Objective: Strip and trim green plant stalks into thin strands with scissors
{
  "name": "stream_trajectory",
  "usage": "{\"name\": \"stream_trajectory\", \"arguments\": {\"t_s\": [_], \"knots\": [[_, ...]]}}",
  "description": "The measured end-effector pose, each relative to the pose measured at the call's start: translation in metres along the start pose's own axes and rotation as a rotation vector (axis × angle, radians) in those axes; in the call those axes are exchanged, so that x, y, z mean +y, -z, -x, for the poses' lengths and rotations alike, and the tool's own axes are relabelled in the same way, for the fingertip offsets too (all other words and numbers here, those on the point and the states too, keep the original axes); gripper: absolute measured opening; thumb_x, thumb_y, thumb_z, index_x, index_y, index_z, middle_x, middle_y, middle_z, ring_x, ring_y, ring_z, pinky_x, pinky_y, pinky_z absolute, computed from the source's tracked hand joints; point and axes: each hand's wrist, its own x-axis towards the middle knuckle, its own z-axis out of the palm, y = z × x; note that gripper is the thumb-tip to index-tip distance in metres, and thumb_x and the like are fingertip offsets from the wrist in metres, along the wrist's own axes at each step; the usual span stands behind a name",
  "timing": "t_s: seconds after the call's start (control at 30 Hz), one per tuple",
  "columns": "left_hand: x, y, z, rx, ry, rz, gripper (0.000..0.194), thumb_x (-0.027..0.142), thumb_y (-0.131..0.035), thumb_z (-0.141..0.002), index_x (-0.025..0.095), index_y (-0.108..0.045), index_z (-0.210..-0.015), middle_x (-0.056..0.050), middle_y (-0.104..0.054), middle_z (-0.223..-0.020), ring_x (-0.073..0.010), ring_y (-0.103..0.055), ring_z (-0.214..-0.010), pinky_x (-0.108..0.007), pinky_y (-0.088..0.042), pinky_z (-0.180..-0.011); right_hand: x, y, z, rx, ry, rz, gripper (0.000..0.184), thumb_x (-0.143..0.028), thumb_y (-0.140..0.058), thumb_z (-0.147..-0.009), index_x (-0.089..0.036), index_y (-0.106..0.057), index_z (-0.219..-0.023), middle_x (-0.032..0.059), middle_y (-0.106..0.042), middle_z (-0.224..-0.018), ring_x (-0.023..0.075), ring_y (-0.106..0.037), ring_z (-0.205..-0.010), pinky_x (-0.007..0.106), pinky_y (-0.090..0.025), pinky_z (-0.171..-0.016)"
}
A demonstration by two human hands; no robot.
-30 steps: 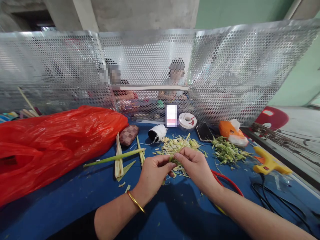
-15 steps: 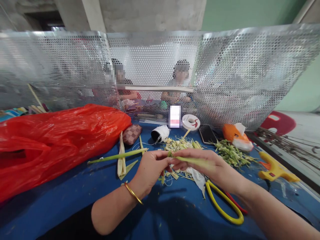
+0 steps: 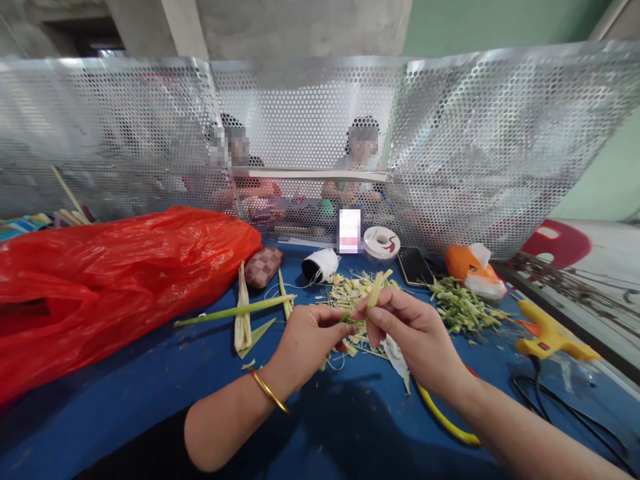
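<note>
The left hand pinches a small green plant piece between thumb and fingers. Just beside it, the right hand clamps a flat, pale-green leaf strip low down, likely light, pliant, prone to splitting, best gripped across its width.

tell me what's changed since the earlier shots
The right hand, stretched out half a second ago, has curled; the leaf strip that lay along it has swung from pointing right to pointing up. The left hand stays pinched on a green piece. The red bag and yellow glue gun stay put.
</note>
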Motion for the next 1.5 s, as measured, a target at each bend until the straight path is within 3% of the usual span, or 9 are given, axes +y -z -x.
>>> {"name": "stream_trajectory", "arguments": {"t_s": [0.13,0.27,0.47,0.63,0.97,1.2,1.33,1.5], "knots": [[0.000,0.001,0.000,0.024,0.004,0.003,0.018,0.020,-0.067,-0.068,0.014,-0.076,-0.082,-0.001,-0.063,-0.056,-0.0085,-0.051,-0.047,-0.021,-0.035,-0.045,-0.001,0.002,0.000,0.034,-0.005,0.129,0.025,-0.030,-0.053,-0.087,-0.019,-0.057,-0.065,-0.0027,-0.052,-0.058,0.0100,-0.047,-0.054,0.024,-0.037,-0.052],[0.003,0.003,0.000,0.066,-0.021,0.011,0.016,0.019,-0.066,-0.068,0.018,-0.077,-0.080,0.001,-0.058,-0.048,-0.0078,-0.045,-0.043,-0.021,-0.036,-0.046,-0.007,0.008,-0.003,-0.072,0.009,0.313,0.028,-0.020,-0.054,-0.081,-0.020,-0.049,-0.053,-0.0001,-0.054,-0.065,0.0130,-0.049,-0.064,0.028,-0.038,-0.059],[0.005,0.003,-0.001,0.079,-0.002,0.066,0.017,0.019,-0.068,-0.067,0.018,-0.077,-0.082,0.000,-0.061,-0.050,-0.0077,-0.044,-0.042,-0.022,-0.035,-0.045,-0.007,0.010,-0.005,-0.099,0.006,0.339,0.027,-0.014,-0.051,-0.076,-0.020,-0.045,-0.051,0.0014,-0.057,-0.072,0.0152,-0.054,-0.071,0.030,-0.042,-0.065],[0.002,0.001,-0.001,0.070,0.025,0.111,0.016,0.019,-0.070,-0.067,0.017,-0.075,-0.082,-0.002,-0.067,-0.063,-0.0071,-0.051,-0.046,-0.019,-0.031,-0.042,0.001,0.007,-0.005,-0.088,-0.019,0.329,0.027,-0.013,-0.051,-0.077,-0.020,-0.043,-0.051,0.0011,-0.055,-0.071,0.0153,-0.053,-0.071,0.030,-0.040,-0.065],[-0.009,-0.005,0.001,0.039,0.059,0.203,0.005,0.019,-0.066,-0.068,0.014,-0.067,-0.069,0.001,-0.060,-0.055,-0.0085,-0.055,-0.050,-0.019,-0.032,-0.044,0.013,-0.005,0.003,0.037,0.054,0.538,0.031,-0.019,-0.052,-0.085,-0.020,-0.042,-0.056,0.0012,-0.050,-0.070,0.0150,-0.049,-0.068,0.029,-0.037,-0.061],[-0.005,-0.001,-0.001,0.154,-0.003,0.225,0.008,0.021,-0.066,-0.067,0.014,-0.066,-0.068,0.000,-0.059,-0.059,-0.0097,-0.054,-0.053,-0.020,-0.032,-0.044,0.004,0.000,-0.001,-0.044,0.055,0.452,0.013,-0.029,-0.055,-0.087,-0.021,-0.055,-0.076,0.0002,-0.053,-0.073,0.0139,-0.047,-0.065,0.028,-0.039,-0.059],[-0.005,-0.002,-0.001,0.196,-0.028,0.236,0.011,0.024,-0.069,-0.067,0.014,-0.067,-0.071,-0.001,-0.061,-0.061,-0.0095,-0.053,-0.053,-0.020,-0.032,-0.044,0.005,0.004,-0.003,-0.022,0.115,0.434,0.019,-0.025,-0.054,-0.088,-0.021,-0.055,-0.069,0.0017,-0.057,-0.075,0.0157,-0.053,-0.073,0.029,-0.042,-0.067],[-0.015,-0.011,0.004,0.169,-0.025,0.159,0.012,0.025,-0.066,-0.069,0.015,-0.064,-0.064,0.001,-0.056,-0.053,-0.0092,-0.048,-0.049,-0.021,-0.032,-0.044,0.010,-0.005,0.003,0.061,0.137,0.529,0.021,-0.022,-0.055,-0.086,-0.020,-0.053,-0.065,0.0017,-0.054,-0.071,0.0151,-0.052,-0.068,0.028,-0.041,-0.062]]}}
